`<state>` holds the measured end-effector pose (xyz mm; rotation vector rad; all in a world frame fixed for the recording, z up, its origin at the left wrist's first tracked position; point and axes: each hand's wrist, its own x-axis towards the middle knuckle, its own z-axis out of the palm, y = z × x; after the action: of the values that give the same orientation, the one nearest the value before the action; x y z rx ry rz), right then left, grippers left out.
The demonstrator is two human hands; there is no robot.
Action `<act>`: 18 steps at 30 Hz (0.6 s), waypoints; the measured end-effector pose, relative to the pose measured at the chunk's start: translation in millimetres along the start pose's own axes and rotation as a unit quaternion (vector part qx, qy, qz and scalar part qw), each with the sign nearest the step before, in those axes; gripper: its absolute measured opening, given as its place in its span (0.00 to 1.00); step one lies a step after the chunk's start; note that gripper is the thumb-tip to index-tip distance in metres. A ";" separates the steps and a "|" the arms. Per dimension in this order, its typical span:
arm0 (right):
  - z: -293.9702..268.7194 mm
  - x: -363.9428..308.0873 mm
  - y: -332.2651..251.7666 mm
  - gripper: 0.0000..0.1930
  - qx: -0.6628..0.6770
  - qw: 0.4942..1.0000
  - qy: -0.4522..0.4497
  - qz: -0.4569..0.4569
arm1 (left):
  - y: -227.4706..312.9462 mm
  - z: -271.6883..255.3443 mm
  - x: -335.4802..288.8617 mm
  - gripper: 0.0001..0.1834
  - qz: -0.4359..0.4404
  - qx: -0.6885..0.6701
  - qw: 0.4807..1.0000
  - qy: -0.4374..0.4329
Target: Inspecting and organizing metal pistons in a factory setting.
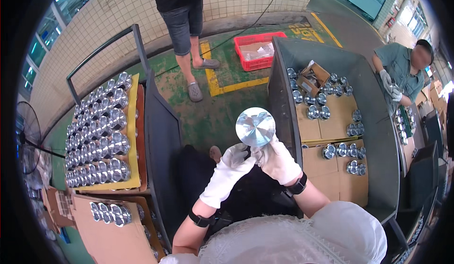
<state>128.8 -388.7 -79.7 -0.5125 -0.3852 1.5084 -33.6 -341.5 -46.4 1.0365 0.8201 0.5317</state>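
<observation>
A shiny metal piston [255,127] is held up in front of me, its round flat crown facing up. My right hand [278,162], in a white glove, grips it from below at its near edge. My left hand [233,162], gloved too, is beside the right, fingers curled in just under the piston's near left edge. What those fingers pinch, if anything, is hidden. On my left, many similar pistons [101,127] lie in rows on a yellow sheet [135,136]. More pistons [317,112] stand in a grey metal bin on my right.
The grey bin [388,169] holds cardboard sheets [309,169] and a small open box [313,78]. A dark cart [163,136] with a raised handle stands left. A red crate [257,65] sits ahead near a standing person [182,27]. Another person [402,70] handles parts at far right.
</observation>
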 end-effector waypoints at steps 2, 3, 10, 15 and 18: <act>2.6 -1.5 3.8 0.27 0.003 1.000 0.019 0.009 | -0.3 2.9 1.9 0.24 0.004 -0.063 0.998 -0.023; 4.6 -3.1 6.9 0.27 0.009 0.999 0.037 0.015 | -5.3 2.6 2.5 0.24 0.006 -0.067 0.998 -0.019; 0.5 -4.5 16.0 0.25 0.002 0.999 -0.008 0.033 | -35.7 2.2 18.4 0.14 0.031 -0.260 0.965 0.012; 14.2 -1.9 19.7 0.24 -0.004 0.999 0.033 0.024 | -39.8 -4.3 22.8 0.13 0.021 -0.322 0.946 0.023; 4.6 1.5 22.0 0.25 0.021 0.999 0.000 0.044 | -42.3 -7.5 24.3 0.14 0.024 -0.328 0.944 0.018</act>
<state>107.8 -387.1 -87.8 -0.5020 -0.3336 1.5978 -24.6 -337.9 -94.8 0.4308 0.5823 0.8000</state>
